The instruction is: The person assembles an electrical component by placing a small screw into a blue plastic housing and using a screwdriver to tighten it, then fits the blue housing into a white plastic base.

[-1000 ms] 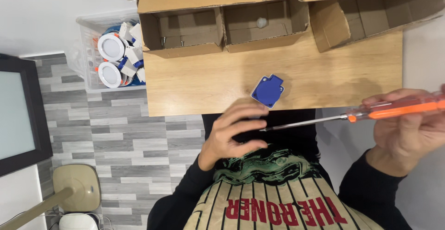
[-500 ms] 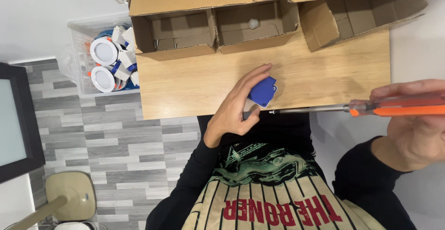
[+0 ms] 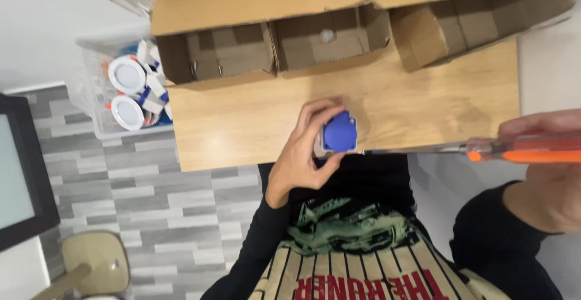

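A light wood table [image 3: 242, 124] stands over grey plank-tile flooring [image 3: 121, 209], white wall beyond. Along the table's far edge lie three open brown boxes [image 3: 224, 55] (flaps up, on their sides). Left of the table, a clear bin [image 3: 91, 112] holds round white fittings; two faces show plainly. The left hand [image 3: 305, 155] wraps closed around one blue part [image 3: 339, 133] at the table's near edge. The right hand [image 3: 544, 173] grips one orange-handled screwdriver [image 3: 520, 150], its tip just beside the part.

Open cardboard boxes [image 3: 272, 46] line the table's [image 3: 242, 130] far edge, with a bin of round fittings [image 3: 130, 91] left of it.
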